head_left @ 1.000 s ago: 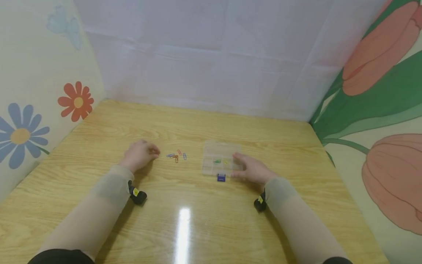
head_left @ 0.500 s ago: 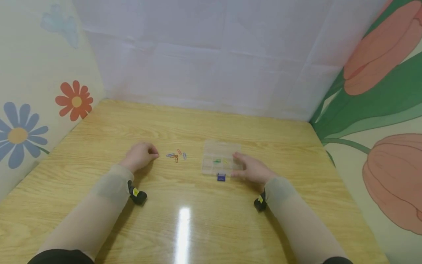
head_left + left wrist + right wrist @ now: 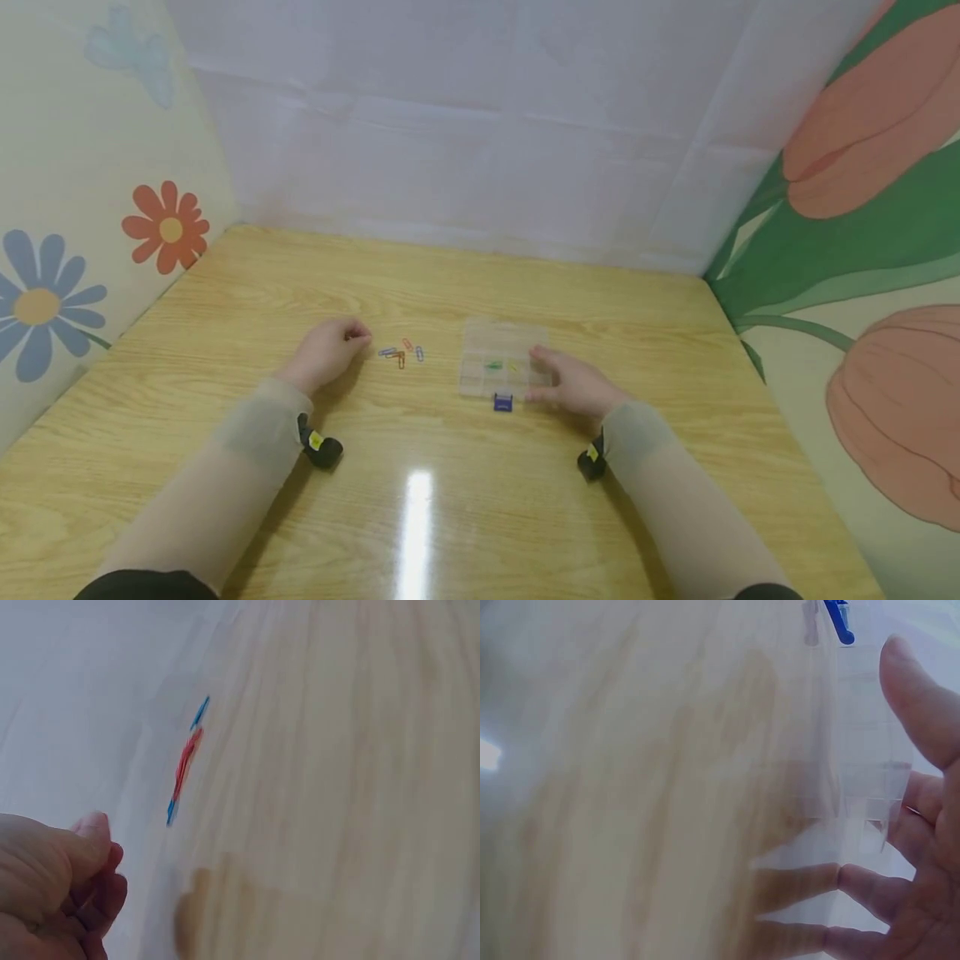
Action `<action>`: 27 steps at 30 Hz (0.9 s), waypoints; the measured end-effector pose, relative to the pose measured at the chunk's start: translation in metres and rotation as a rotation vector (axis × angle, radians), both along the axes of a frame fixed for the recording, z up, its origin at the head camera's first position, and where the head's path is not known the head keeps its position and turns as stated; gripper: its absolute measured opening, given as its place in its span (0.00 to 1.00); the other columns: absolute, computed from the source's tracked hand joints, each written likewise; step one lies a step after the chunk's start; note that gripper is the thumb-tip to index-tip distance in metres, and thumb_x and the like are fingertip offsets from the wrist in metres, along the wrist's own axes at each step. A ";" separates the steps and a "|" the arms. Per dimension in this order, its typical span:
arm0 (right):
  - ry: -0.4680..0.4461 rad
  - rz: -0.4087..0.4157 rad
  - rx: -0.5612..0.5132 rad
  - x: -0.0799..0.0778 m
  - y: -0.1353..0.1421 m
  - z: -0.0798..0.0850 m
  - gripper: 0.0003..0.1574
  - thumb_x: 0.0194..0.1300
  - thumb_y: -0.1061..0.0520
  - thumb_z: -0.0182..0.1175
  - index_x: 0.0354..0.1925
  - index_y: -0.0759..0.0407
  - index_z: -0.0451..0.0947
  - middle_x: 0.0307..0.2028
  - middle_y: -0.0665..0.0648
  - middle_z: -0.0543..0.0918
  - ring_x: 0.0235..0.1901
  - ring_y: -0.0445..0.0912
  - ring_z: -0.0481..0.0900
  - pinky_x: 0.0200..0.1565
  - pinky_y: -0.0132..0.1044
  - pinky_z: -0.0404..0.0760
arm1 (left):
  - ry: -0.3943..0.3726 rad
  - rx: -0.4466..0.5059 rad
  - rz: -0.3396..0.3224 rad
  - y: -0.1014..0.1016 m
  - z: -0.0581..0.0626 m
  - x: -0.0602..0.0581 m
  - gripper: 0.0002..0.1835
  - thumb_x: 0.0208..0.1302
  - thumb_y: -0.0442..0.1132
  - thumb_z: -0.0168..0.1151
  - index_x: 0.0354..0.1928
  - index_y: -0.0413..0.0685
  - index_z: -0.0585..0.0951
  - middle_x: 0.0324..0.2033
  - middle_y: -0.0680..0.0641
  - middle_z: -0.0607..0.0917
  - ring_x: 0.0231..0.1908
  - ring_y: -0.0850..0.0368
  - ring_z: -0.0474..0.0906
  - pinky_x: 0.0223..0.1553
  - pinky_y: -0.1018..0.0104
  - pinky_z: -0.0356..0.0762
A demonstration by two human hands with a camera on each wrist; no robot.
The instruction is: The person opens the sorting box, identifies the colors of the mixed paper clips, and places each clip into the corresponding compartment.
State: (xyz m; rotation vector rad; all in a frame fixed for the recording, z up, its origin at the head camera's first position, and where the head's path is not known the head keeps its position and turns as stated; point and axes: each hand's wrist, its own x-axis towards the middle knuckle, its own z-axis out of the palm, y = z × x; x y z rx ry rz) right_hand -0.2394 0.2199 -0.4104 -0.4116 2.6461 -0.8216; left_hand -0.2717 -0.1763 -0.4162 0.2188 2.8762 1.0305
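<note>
In the head view my left hand (image 3: pixel 326 352) hovers left of a small scatter of paper clips. Its thumb and fingers are curled together, with nothing visible between them in the left wrist view. The clips lie loose: blue ones (image 3: pixel 419 354) and red-orange ones (image 3: pixel 401 360). A clear compartment box (image 3: pixel 480 333) stands right of them, with a dark blue clasp (image 3: pixel 503 403) on its near side. Inside are a green clip (image 3: pixel 493 366) and a small yellow one (image 3: pixel 513 367). My right hand (image 3: pixel 577 385) rests at the box's right side, thumb and fingers spread and fairly straight.
The wooden table (image 3: pixel 360 517) carries a bright light reflection near its front. A white cloth (image 3: pixel 465 133) hangs behind it. Flower-painted panels (image 3: pixel 892 400) border both sides. Each wrist bears a black camera (image 3: pixel 322 450).
My left hand has shifted slightly right, closer to the loose clips, and its thumb and fingers have drawn together. The right hand and the box have stayed in place.
</note>
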 end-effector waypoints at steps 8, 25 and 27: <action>0.015 0.009 0.019 -0.001 0.000 -0.001 0.57 0.54 0.32 0.65 0.74 0.47 0.53 0.73 0.50 0.55 0.72 0.51 0.51 0.69 0.52 0.47 | -0.027 0.135 0.025 0.038 0.009 0.002 0.14 0.72 0.43 0.54 0.52 0.44 0.79 0.49 0.41 0.82 0.50 0.45 0.76 0.52 0.49 0.73; 0.011 0.005 0.017 0.000 0.001 0.000 0.57 0.54 0.33 0.66 0.74 0.47 0.53 0.73 0.50 0.56 0.72 0.51 0.51 0.69 0.53 0.47 | 0.004 0.183 -0.138 0.126 0.005 0.003 0.08 0.67 0.43 0.60 0.41 0.49 0.84 0.40 0.50 0.84 0.42 0.54 0.77 0.46 0.56 0.74; 0.012 0.003 0.017 0.000 0.001 0.000 0.57 0.54 0.33 0.66 0.74 0.47 0.53 0.73 0.51 0.56 0.72 0.51 0.52 0.69 0.53 0.47 | 0.026 0.164 -0.154 0.133 0.004 0.003 0.06 0.67 0.42 0.61 0.39 0.49 0.85 0.38 0.51 0.84 0.41 0.54 0.77 0.46 0.56 0.74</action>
